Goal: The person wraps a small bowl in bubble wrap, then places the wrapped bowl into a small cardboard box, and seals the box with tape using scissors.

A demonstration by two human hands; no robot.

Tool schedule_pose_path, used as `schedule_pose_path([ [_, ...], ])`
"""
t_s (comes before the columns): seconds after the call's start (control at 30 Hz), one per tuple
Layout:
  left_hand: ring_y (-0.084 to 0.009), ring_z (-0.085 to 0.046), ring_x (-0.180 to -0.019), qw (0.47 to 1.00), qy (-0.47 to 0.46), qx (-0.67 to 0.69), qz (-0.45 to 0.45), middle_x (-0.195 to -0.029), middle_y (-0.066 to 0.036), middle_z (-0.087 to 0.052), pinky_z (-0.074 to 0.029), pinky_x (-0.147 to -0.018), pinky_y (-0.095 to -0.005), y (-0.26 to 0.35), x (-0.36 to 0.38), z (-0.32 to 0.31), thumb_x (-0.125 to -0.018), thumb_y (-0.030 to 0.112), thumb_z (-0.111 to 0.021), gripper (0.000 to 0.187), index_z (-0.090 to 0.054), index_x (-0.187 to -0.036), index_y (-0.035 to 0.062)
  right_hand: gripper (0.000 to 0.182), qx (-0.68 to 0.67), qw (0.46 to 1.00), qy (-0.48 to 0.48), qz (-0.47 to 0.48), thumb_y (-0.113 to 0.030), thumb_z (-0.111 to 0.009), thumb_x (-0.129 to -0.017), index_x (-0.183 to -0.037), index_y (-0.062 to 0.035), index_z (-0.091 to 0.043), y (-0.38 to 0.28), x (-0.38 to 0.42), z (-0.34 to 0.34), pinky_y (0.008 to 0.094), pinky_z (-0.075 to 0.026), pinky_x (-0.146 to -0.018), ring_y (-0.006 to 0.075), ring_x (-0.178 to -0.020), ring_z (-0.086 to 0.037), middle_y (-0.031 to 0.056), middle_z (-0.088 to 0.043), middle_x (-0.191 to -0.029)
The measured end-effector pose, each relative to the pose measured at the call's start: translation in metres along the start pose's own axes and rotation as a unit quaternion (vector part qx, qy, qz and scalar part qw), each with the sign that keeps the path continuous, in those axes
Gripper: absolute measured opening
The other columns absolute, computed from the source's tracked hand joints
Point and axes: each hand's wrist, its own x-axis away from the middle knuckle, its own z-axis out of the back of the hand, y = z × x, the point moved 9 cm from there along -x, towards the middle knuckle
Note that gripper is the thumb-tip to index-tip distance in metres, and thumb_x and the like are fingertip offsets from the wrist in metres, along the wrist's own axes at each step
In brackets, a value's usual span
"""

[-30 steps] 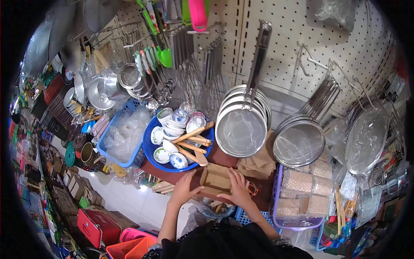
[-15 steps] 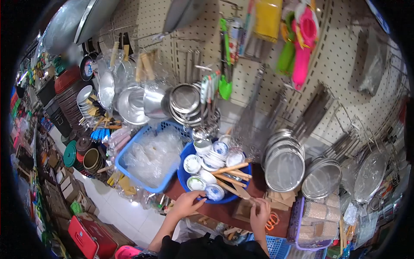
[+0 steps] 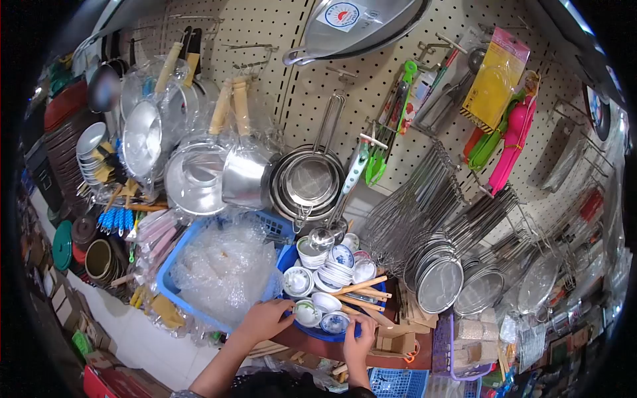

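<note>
My left hand (image 3: 267,322) is at the front left rim of a blue basin (image 3: 286,256). Its thumb and fingers are apart, fingertips by a small green-patterned bowl (image 3: 306,314). My right hand (image 3: 359,339) is at the basin's front right, its fingers curled beside a small blue-and-white bowl (image 3: 335,323); whether anything is between them is hidden. A plain white bowl (image 3: 326,302) and a stack of small bowls (image 3: 335,272) also lie in the basin. Wooden-handled utensils (image 3: 361,286) lean over its right side.
Left of the basin stands a blue basket (image 3: 174,265) holding clear plastic wrap (image 3: 222,272). Hanging strainers (image 3: 440,285) and whisks (image 3: 415,205) crowd the right. Small pots (image 3: 249,176) hang behind. A purple basket (image 3: 458,345) and a cardboard box (image 3: 395,343) stand at right.
My view has shifted. My left hand has gone from beside the blue-and-white bowl to the green-patterned one. My right hand has moved left, from a wooden utensil to beside the blue-and-white bowl.
</note>
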Motion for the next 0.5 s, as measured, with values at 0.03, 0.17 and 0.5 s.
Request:
schedule_pose_path([
  [0.03,-0.0315,-0.067,-0.085,1.0,-0.003,-0.009,-0.001,-0.096,-0.012,-0.069,-0.053,-0.074,-0.0405,0.0,-0.003,0.004,-0.089,0.027,-0.064,0.026,-0.063,-0.107,0.0089,0.01,-0.009,1.0,-0.012,-0.012,-0.002,-0.062,-0.08,-0.09,-0.0029,-0.066,0.002,0.001,-0.005,0.0426,-0.042,-0.086,0.0323,-0.092,-0.056,0.0126,-0.063,-0.091],
  [0.17,-0.0314,-0.066,-0.09,0.999,-0.034,-0.011,-0.007,-0.1,-0.011,-0.068,-0.051,-0.078,-0.0434,-0.004,-0.015,0.001,-0.09,0.03,-0.062,0.027,-0.063,-0.108,0.0098,0.013,-0.031,0.992,-0.064,-0.107,-0.008,-0.062,-0.086,-0.096,0.0,-0.064,0.027,0.005,-0.029,0.0379,-0.049,-0.076,0.0302,-0.081,-0.063,0.0156,-0.066,-0.088],
  [0.5,-0.0321,-0.069,-0.076,0.977,-0.05,0.182,0.103,-0.083,-0.017,-0.07,-0.053,-0.069,-0.0404,-0.057,-0.07,-0.083,-0.091,0.033,-0.063,0.033,-0.062,-0.106,0.0025,0.066,0.188,0.897,-0.204,-0.344,-0.059,-0.047,-0.093,-0.071,-0.0006,-0.069,0.107,-0.006,-0.068,0.0349,-0.052,-0.061,0.0233,-0.061,-0.067,0.0104,-0.065,-0.06],
])
